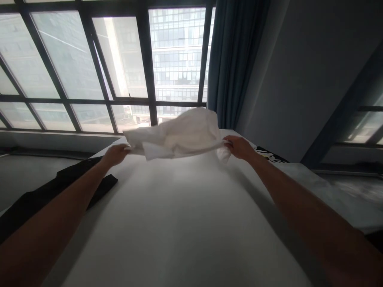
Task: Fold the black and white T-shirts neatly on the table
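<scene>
A piece of white cloth [188,133], perhaps a garment, is stretched between my two hands above the far part of a white table [179,215]. My left hand [116,154] is closed on its left edge. At the right edge, my right hand [237,146] pinches the fabric between thumb and fingers. The cloth billows upward in the middle and is blurred by motion, so its exact kind cannot be made out. A small part hangs down beside my right hand.
Black fabric [60,179] lies along the left side of the table, under my left forearm. A black-and-white patterned item [269,154] lies at the right edge. Beyond stand large windows [179,56] and a blue curtain [231,59].
</scene>
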Demonstrator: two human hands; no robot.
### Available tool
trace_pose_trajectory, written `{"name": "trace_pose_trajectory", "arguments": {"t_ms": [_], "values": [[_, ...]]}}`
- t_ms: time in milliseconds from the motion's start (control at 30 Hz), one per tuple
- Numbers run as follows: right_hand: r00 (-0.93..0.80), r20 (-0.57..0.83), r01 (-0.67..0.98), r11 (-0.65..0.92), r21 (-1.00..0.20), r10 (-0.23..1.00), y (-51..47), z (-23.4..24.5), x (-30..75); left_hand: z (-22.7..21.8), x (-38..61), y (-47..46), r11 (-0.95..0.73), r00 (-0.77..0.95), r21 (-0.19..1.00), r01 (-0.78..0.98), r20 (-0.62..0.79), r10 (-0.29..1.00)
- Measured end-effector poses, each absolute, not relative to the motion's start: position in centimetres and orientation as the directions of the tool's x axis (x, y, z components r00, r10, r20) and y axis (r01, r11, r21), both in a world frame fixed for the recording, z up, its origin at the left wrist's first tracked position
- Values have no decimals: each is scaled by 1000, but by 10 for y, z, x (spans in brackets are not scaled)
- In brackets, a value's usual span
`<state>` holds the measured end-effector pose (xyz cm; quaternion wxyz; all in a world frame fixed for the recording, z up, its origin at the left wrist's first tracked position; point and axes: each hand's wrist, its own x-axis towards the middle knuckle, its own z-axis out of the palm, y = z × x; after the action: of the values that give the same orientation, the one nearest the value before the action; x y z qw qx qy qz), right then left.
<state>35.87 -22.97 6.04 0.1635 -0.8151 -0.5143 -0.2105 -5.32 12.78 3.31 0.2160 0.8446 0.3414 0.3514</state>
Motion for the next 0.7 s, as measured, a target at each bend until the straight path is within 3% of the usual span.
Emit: {"name": "trace_pose_trajectory", "arguments": {"t_ms": [100, 167, 300, 400, 467, 533, 700], "values": [[402, 62, 912, -406, 64, 913, -243, 20, 352, -17, -76, 124, -737, 679, 445, 508, 319, 661], [401, -80, 915, -396, 72, 913, -250, 6, 347, -38, -87, 121, -736, 690, 437, 517, 295, 660], [413, -53, 910, -414, -16, 909, -254, 11, 342, -45, -89, 113, -754, 665, 425, 501, 367, 650], [495, -243, 856, -516, -30, 834, -249, 22, 342, -35, -74, 88, -824, 708, 325, 464, 422, 566], [559, -359, 807, -591, 26, 748, -245, 25, 343, -32, -61, 65, -873, 794, 277, 402, 370, 482], [587, -363, 785, -619, 35, 724, -244, 23, 345, -33, -51, 45, -912, 874, 235, 336, 282, 395], [564, -377, 775, -628, -65, 735, -258, 7, 356, -46, -46, 43, -887, 855, 221, 405, 254, 453]]}}
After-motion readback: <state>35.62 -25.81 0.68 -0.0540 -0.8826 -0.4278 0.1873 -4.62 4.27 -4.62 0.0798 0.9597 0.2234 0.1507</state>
